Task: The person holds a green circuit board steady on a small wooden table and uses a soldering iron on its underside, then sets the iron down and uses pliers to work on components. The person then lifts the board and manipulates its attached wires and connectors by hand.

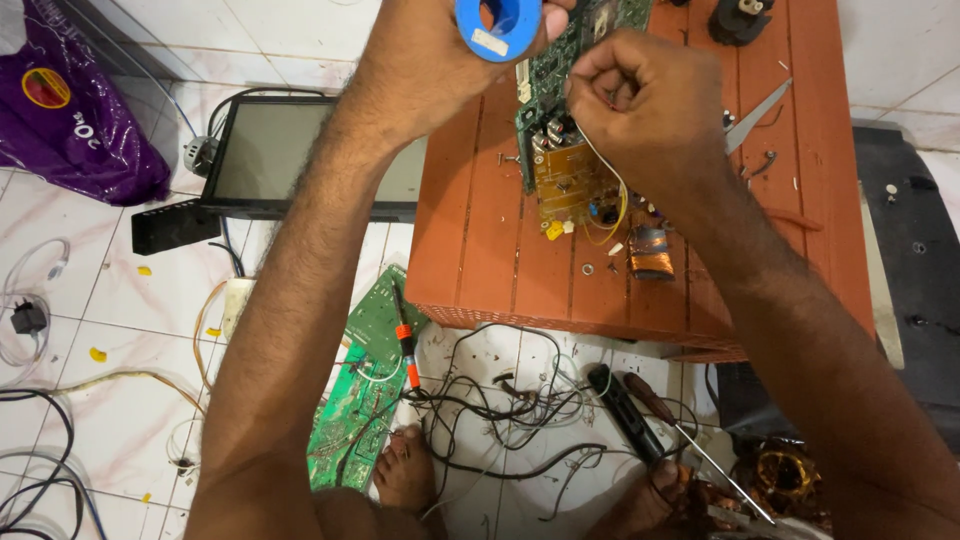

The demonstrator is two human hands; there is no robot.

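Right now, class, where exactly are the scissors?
In the head view, the scissors lie on the red-brown slatted table at the upper right, just right of the right hand, which is working at the green circuit board.

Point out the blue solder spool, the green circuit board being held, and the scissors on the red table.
Blue round solder spool (500,25), head view: blue front flange.
Green rectangular circuit board (548,75), head view: green upper face between the hands.
Grey metal scissors (757,115), head view: upper blade.

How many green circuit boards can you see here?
2: one circuit board held upright over the red table between both hands, another green board lying on the floor tiles. More may be hidden.
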